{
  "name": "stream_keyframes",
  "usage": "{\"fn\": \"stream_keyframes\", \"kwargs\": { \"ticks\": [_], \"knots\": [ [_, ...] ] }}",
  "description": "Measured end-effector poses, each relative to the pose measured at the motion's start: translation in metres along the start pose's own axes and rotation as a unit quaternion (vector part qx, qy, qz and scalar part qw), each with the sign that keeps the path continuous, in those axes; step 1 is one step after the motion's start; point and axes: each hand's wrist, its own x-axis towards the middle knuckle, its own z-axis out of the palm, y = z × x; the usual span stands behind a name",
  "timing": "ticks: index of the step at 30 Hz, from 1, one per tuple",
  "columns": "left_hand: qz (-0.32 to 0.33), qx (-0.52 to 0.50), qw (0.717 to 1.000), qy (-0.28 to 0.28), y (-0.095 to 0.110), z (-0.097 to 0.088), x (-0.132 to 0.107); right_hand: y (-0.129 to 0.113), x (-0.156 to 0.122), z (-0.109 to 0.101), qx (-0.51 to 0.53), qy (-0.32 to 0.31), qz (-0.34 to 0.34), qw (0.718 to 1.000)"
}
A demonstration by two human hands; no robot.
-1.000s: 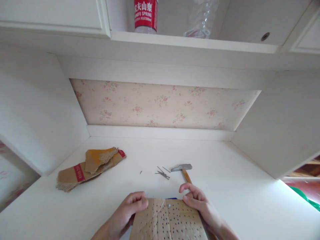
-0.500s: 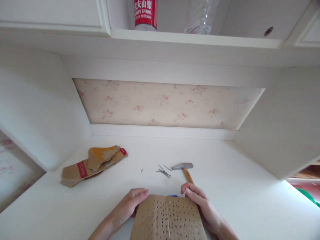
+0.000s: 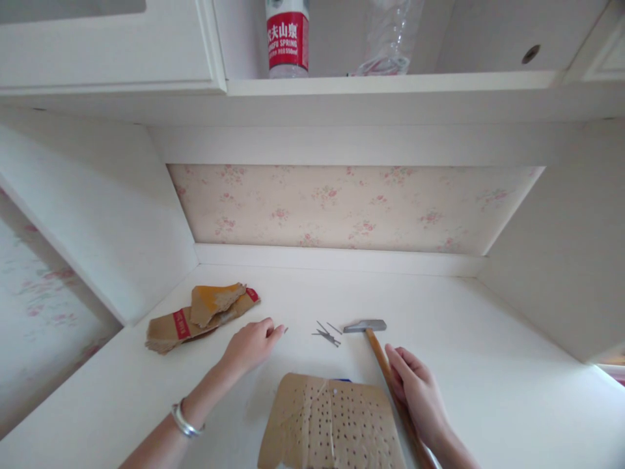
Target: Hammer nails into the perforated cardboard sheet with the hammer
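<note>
A brown cardboard sheet (image 3: 332, 423) full of small holes lies flat on the white desk (image 3: 469, 365) in front of me, with one nail head near its far edge. My left hand (image 3: 249, 344) reaches forward to a lone small nail (image 3: 286, 329), fingers curled together at its tip. My right hand (image 3: 418, 391) rests over the wooden handle of a hammer (image 3: 378, 348), fingers extended along it; whether it grips is unclear. Several loose nails (image 3: 326, 333) lie between the hands, beside the hammer's metal head.
Torn cardboard pieces with red tape (image 3: 202, 314) lie at the left rear of the desk. A shelf above holds a red-labelled water bottle (image 3: 287, 39) and a clear plastic bottle (image 3: 390, 36). White side panels close the desk in left and right.
Both hands left the cardboard sheet. The left hand moved forward and left to the lone nail; the right hand shifted right onto the hammer handle. The camera tilted down slightly.
</note>
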Motion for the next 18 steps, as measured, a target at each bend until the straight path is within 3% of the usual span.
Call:
{"fn": "stream_keyframes", "kwargs": {
  "ticks": [5, 11, 18],
  "knots": [
    [0.122, 0.107, 0.986, -0.048, 0.038, 0.016, 0.022, 0.006, 0.01, -0.008, -0.146, 0.038, -0.038, 0.988],
    [0.253, 0.187, 0.946, -0.083, 0.066, 0.036, 0.053, 0.018, 0.02, -0.005, -0.151, 0.029, -0.049, 0.987],
    [0.333, 0.217, 0.91, -0.118, 0.081, 0.046, 0.072, 0.025, 0.026, -0.004, -0.142, -0.008, -0.053, 0.988]
  ]
}}
